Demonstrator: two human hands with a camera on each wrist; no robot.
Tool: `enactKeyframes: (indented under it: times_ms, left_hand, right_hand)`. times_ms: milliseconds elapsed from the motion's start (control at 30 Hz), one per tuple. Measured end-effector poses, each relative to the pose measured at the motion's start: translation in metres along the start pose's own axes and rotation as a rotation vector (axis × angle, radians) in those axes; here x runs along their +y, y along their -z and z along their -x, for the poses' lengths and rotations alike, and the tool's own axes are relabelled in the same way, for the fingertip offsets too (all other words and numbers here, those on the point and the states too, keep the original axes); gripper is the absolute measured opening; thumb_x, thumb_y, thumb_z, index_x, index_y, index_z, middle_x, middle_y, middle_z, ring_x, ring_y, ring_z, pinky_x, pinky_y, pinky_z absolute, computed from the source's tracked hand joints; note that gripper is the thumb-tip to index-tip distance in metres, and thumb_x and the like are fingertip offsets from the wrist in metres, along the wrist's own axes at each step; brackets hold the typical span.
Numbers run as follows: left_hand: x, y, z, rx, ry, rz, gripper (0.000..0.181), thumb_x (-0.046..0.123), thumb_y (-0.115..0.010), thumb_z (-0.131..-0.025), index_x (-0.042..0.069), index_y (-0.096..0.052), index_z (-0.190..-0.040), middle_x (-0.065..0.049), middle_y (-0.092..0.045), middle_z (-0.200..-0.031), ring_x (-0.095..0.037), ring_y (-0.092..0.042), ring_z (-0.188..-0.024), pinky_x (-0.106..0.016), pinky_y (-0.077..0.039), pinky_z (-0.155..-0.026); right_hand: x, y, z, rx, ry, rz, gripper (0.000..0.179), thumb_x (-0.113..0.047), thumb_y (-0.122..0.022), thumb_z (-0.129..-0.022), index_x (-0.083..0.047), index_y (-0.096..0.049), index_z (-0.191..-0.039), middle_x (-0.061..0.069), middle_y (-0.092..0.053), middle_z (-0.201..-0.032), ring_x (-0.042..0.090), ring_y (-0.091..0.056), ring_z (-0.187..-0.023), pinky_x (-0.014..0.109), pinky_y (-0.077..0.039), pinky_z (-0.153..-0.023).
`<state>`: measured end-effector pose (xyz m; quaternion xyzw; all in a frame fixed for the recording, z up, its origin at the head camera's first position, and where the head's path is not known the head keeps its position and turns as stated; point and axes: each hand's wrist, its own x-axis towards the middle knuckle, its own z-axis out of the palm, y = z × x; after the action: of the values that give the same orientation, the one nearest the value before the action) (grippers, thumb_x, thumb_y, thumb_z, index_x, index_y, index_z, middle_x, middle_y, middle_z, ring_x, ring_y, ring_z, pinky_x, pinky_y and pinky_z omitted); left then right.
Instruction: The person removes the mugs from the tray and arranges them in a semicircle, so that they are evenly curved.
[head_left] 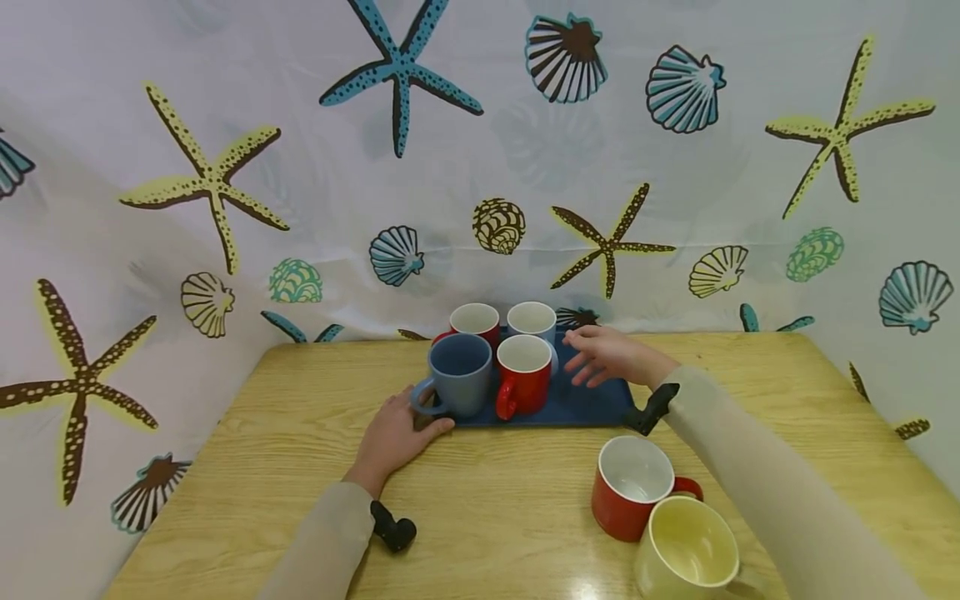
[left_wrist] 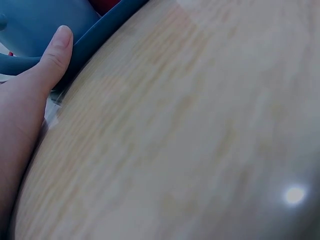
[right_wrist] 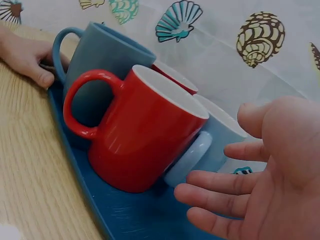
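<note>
On a dark blue tray (head_left: 585,404) stand a blue-grey mug (head_left: 463,392), a red mug (head_left: 531,383) with its handle toward me, another red mug (head_left: 486,318) behind, and a light blue mug (head_left: 534,315) with a white inside. My left hand (head_left: 393,433) holds the tray's left end, its thumb (left_wrist: 59,47) along the rim below the blue-grey mug; its other fingers are mostly hidden. To the right of the light blue mug, my right hand (head_left: 611,357) hovers over the tray, fingers spread and holding nothing. In the right wrist view its fingertips (right_wrist: 187,192) lie close to that mug's handle.
Nearer me on the wooden table (head_left: 487,517), a red mug (head_left: 621,508) with a white inside stands beside a yellow mug (head_left: 678,567), both close to my right forearm. A patterned cloth (head_left: 465,183) rises behind the table and along its sides.
</note>
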<state>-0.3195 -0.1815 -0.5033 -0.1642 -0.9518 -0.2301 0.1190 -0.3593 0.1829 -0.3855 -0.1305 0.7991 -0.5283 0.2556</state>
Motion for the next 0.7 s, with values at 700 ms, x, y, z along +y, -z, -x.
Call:
enactKeyframes:
  times_ms: [700]
  left_hand:
    - [0.003, 0.003, 0.002, -0.005, -0.002, -0.018, 0.077, 0.069, -0.054, -0.078, 0.018, -0.049, -0.136, -0.015, -0.050, -0.132, -0.038, -0.042, -0.124, -0.055, -0.031, -0.102]
  right_hand:
    - [0.004, -0.021, -0.023, -0.066, -0.145, -0.042, 0.050, -0.039, -0.029, -0.102, -0.005, -0.026, -0.139, 0.032, -0.052, -0.120, 0.040, -0.061, -0.096, 0.046, -0.052, -0.078]
